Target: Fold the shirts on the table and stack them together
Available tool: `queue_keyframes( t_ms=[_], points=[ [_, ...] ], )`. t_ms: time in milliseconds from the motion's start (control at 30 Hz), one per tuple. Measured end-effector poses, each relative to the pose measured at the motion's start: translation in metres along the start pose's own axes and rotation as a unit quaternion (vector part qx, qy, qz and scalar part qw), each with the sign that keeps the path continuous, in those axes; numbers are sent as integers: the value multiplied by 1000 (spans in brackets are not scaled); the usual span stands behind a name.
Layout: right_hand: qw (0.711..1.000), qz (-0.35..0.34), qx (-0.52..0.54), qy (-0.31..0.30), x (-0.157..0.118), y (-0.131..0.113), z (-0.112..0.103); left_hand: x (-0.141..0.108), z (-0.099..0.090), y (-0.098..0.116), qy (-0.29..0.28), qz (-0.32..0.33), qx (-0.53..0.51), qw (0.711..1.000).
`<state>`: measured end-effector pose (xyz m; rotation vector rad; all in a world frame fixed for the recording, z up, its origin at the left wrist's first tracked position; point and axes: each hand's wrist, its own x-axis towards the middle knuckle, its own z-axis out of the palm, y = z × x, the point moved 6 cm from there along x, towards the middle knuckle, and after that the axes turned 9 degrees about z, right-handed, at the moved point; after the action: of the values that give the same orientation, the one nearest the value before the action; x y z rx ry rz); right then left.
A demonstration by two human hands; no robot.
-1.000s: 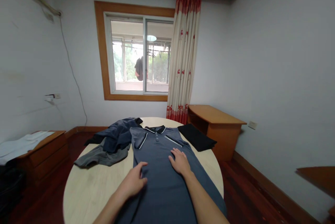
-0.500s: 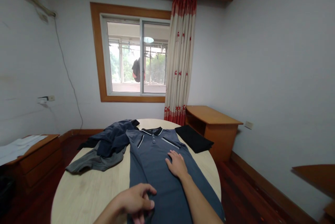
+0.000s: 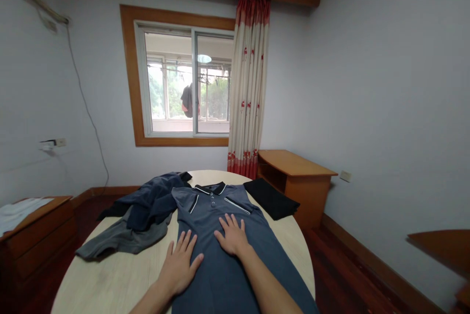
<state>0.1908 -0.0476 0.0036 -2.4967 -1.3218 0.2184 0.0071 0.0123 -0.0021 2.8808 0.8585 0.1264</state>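
Note:
A grey-blue polo shirt with a black, white-edged collar lies spread flat on the round table, collar toward the window. My right hand rests on its chest below the pocket trim, fingers spread. At the shirt's left edge, my left hand lies with its fingers apart, partly on the fabric. Neither hand grips anything. The shirt's lower end runs out of view beneath my forearms.
Crumpled dark blue and grey clothes are heaped on the table's left. A folded black garment lies at the right. Behind stands a wooden desk; a low drawer cabinet is at the left.
My left hand has moved forward from the near part of the shirt and its curled fingers have opened out. My right hand has shifted slightly left across the chest.

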Motion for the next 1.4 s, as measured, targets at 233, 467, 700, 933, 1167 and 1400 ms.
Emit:
queue_keyframes(
  t_ms=[233, 467, 700, 933, 1167, 1400],
  points=[
    [1000, 5, -7, -4, 9, 0, -7, 18, -15, -32, 74, 32, -107, 991],
    [996, -30, 4, 89, 17, -23, -28, 47, -76, -95, 218, 36, 37, 975],
    [995, -76, 36, 53, 53, -45, -23, 111, -85, -143, 33, -14, 131, 991],
    [995, -103, 16, -10, 91, -61, 4, 161, -61, -149, -24, 8, 127, 992],
    [995, -95, 32, 10, 107, -56, 13, 198, -53, -172, -9, -77, 112, 991],
    [994, -95, 48, 2, 107, -53, 11, 211, -55, -196, 40, -162, 79, 983]
  ],
)
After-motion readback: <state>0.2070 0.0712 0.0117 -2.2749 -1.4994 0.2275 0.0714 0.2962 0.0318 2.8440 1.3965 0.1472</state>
